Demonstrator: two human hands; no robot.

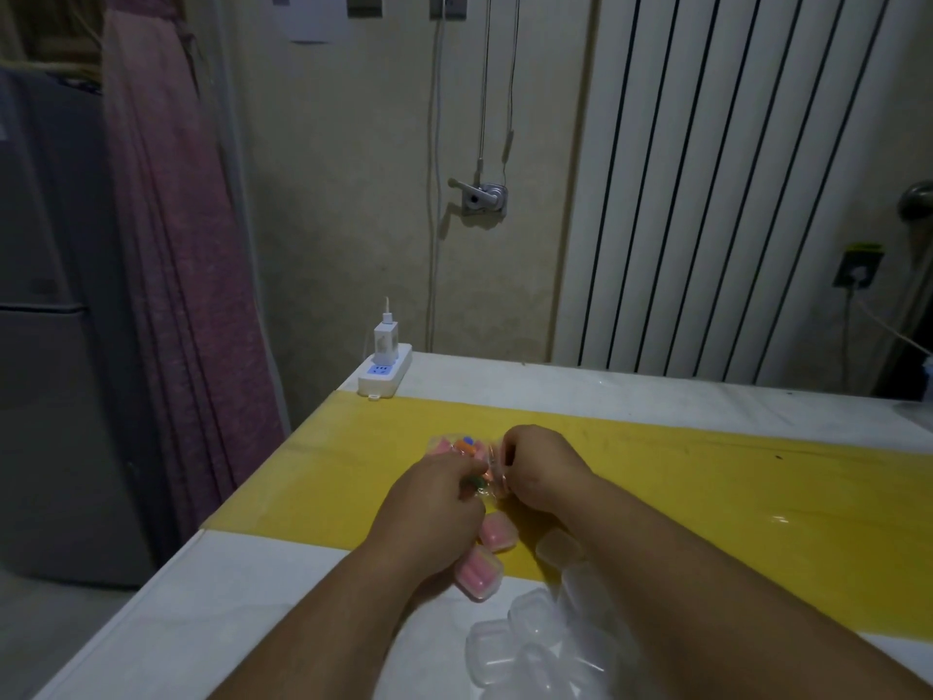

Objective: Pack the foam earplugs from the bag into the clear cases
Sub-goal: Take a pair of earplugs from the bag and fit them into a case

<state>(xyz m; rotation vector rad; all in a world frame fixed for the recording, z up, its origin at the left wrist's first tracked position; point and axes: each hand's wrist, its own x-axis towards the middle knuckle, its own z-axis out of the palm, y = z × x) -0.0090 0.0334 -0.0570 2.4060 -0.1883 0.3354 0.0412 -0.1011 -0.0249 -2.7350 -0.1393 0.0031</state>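
Left hand (435, 497) and right hand (539, 467) both curl fingers onto the near edge of the bag (444, 445), apparently pinching the plastic, earplugs (469, 446) bunched in its far end. Filled pink cases (488, 553) lie just behind the bag toward the person, empty cases (525, 636) further back. Best: one hand holds the mouth open, the other draws out a pair without spilling.

Most of the bag (492, 485) is buried behind the left hand (434, 497) and right hand (542, 467), which grip its near end with fingertips tucked out of sight. The earplugs (464, 446) inside are too blurry to count. The clear cases (525, 639) run off the bottom edge, with some under the right forearm (707, 573).
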